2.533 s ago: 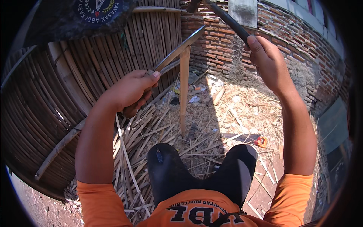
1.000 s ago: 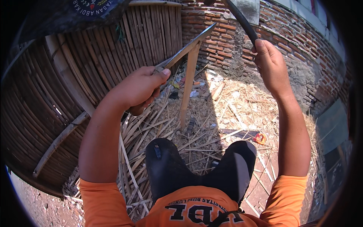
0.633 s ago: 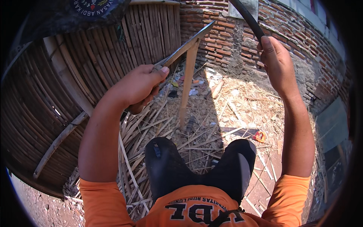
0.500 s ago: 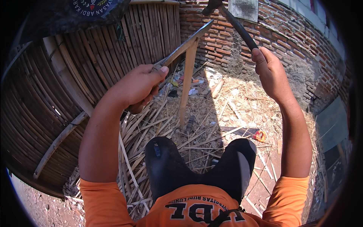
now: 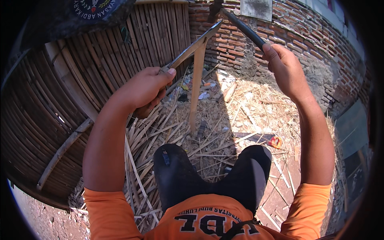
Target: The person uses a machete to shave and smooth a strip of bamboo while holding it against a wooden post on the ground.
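My left hand (image 5: 150, 90) is closed on the handle of a machete (image 5: 191, 49), its long blade slanting up and away to the right. The blade lies across the top of an upright bamboo strip (image 5: 197, 80), close to the blade's far end. A hammer (image 5: 245, 30) is gripped by the lower handle in my right hand (image 5: 286, 70). Its dark head hangs just above the blade tip, seemingly apart from it. The strip's foot goes down among the litter between my knees and the brick wall.
A bamboo-slat wall (image 5: 52, 116) stands close on the left, a brick wall (image 5: 288, 36) ahead and right. Split bamboo strips (image 5: 144, 160) cover the ground. A red-and-yellow-handled tool (image 5: 275, 142) lies at the right. A dark cap brim (image 5: 80, 24) covers the top left.
The hammer has come down and slightly left, with its head nearer the blade tip. My left hand and the machete have shifted a little left, the blade still on the strip.
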Available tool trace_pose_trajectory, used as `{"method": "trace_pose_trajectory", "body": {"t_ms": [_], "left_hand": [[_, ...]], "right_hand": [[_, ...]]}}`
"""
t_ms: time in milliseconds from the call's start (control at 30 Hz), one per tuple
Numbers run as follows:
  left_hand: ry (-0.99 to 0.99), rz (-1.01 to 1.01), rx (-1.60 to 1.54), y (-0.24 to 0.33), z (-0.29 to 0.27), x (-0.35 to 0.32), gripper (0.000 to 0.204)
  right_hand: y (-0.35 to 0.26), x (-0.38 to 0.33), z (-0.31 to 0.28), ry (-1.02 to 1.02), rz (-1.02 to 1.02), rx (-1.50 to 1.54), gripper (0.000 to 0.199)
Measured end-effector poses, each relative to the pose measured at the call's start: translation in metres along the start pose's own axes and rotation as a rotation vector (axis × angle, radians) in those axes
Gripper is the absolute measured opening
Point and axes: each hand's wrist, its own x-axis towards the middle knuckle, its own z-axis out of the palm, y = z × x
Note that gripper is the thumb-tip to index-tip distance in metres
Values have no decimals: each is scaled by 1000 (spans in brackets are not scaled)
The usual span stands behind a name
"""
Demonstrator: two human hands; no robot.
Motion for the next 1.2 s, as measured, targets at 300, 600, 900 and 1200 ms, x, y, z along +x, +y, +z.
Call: {"method": "trace_pose_trajectory", "body": {"t_ms": [300, 600, 900, 1200], "left_hand": [[-24, 2, 4, 1, 2, 1, 45], [-35, -9, -15, -5, 3, 3, 44], [-56, -3, -1, -9, 4, 5, 44], [7, 1, -10, -17, 15, 6, 40]], "right_hand": [[10, -1, 11, -20, -20, -76, 45], [10, -5, 16, -12, 9, -24, 47], [4, -6, 0, 123, -10, 247, 44], [12, -22, 15, -24, 248, 533, 48]]}}
